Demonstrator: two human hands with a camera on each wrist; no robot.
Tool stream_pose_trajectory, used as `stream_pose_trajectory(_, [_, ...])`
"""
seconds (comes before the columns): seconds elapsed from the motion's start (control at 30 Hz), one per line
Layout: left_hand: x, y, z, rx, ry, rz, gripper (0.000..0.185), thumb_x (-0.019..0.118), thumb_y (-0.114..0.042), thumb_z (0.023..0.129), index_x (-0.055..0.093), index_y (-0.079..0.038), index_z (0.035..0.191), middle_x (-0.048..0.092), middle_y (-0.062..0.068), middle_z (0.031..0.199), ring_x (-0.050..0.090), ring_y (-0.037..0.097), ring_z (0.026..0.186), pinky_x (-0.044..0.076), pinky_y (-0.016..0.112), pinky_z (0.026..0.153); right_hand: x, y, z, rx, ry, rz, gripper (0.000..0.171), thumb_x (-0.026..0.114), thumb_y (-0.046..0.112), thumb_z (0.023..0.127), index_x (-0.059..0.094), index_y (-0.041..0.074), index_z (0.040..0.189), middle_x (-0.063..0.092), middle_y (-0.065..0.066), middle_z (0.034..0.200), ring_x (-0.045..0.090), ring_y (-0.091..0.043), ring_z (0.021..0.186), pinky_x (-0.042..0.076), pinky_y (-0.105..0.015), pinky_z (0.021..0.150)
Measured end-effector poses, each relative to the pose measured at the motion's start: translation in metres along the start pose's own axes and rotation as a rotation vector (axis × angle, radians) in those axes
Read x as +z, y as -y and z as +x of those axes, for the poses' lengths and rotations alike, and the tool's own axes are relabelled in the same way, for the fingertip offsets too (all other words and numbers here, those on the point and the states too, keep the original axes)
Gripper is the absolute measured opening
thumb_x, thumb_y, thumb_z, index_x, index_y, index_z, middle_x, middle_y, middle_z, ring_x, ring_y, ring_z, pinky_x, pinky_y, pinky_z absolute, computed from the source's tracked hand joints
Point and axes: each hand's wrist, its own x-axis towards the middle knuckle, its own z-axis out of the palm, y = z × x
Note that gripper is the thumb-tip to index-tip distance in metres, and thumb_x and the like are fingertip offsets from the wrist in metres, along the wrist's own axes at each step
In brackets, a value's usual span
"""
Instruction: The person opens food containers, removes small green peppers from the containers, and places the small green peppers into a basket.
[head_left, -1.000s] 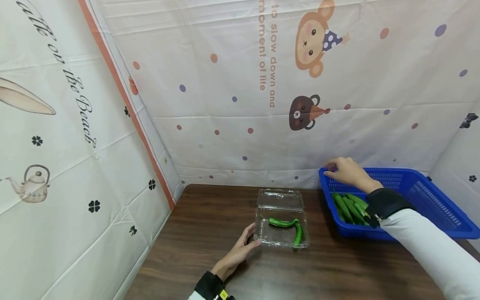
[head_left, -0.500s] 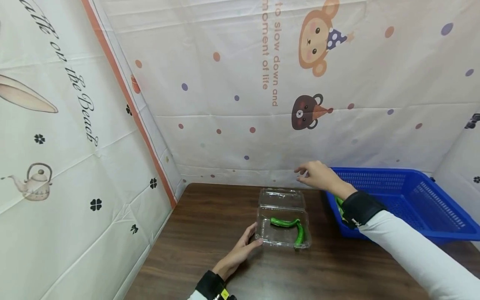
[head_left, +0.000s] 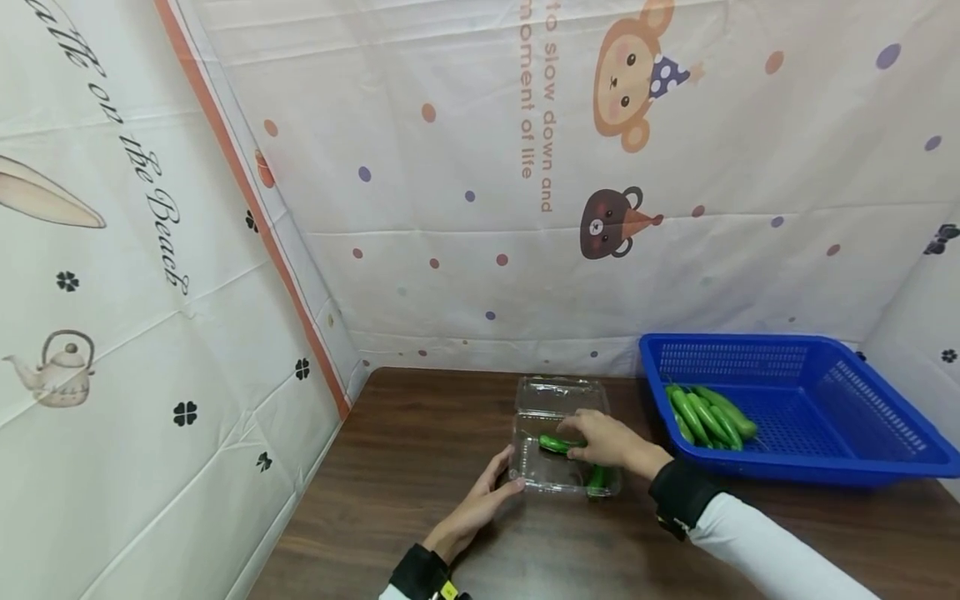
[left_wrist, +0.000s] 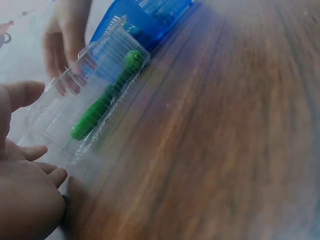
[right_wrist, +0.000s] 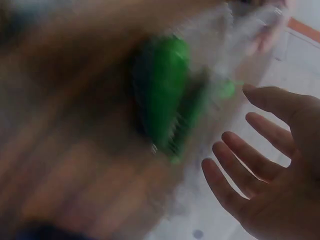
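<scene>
Centrally, a clear container (head_left: 551,472) is lying open on the counter (head_left: 420,442). Inside, a crosswise green pepper (head_left: 554,444) is running left to right, while a second green pepper (head_left: 597,477) is pointing toward the near edge. The right hand (head_left: 609,440) is hovering above, fingers spread; the left hand (head_left: 472,510), thumb and fingers apart, is touching the near left corner. Other peppers (head_left: 707,418) are slanting, nearly parallel, in a blue basket (head_left: 832,400).
</scene>
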Motion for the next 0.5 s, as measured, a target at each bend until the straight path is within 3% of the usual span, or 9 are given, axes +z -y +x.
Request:
stream_pose_trajectory(0.27, [0.001,-0.002,0.0,-0.029,0.014,0.002,0.074,0.063,-0.039,0.101,0.026,-0.02,0.163,0.02,0.02,0.169,0.013,0.044,0.156,0.022,0.065,0.121,0.032,0.0,-0.004,0.078,0.001,0.132,0.047,0.085,0.013,0.082,0.069,0.002,0.125,0.063,-0.02,0.124,0.057,-0.045,0.118,0.049,-0.065,0.094])
stream_pose_trajectory(0.5, [0.0,0.0,-0.001,-0.012,0.01,-0.013,0.073,0.063,-0.034,0.102,0.026,-0.017,0.163,0.019,0.02,0.169,0.014,0.044,0.156,0.022,0.065,0.121,0.044,0.004,-0.002,0.105,-0.086,0.117,0.043,0.086,0.013,0.08,0.071,0.007,0.119,0.069,-0.016,0.119,0.063,-0.043,0.113,0.047,-0.07,0.09])
